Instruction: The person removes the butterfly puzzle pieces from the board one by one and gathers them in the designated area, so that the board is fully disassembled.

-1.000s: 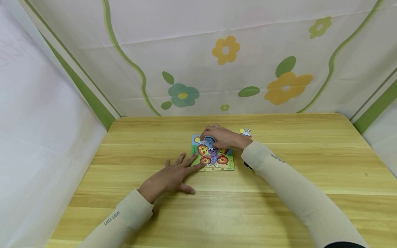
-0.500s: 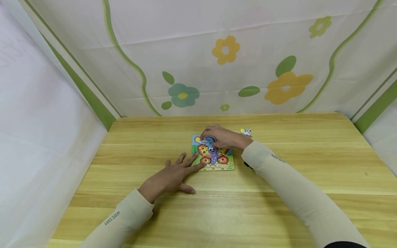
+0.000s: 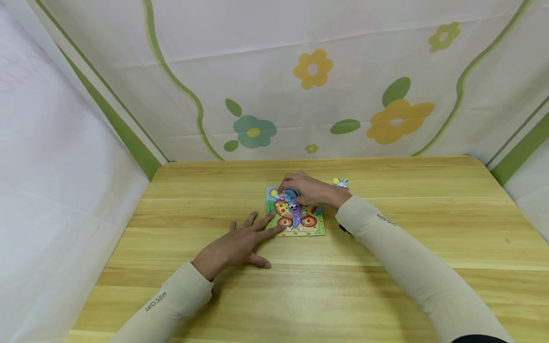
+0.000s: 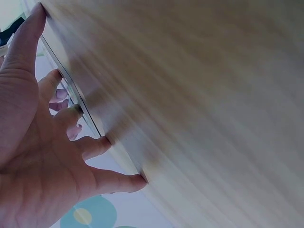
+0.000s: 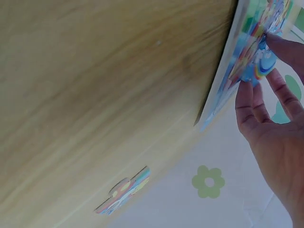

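A butterfly jigsaw puzzle lies in its board on the wooden table, with a sun in its far left corner. My right hand reaches over the far part and pinches a blue jigsaw piece with a rainbow between thumb and fingertips. That piece looks raised at an angle off the board; how far it is seated I cannot tell. My left hand lies spread at the board's near left, two fingertips touching the board and the thumb on the table. In the left wrist view, the left fingers are extended.
Another jigsaw piece lies loose on the table, beyond the right wrist and right of the board. A white flowered cloth hangs behind the table's far edge, with more cloth on the left and right.
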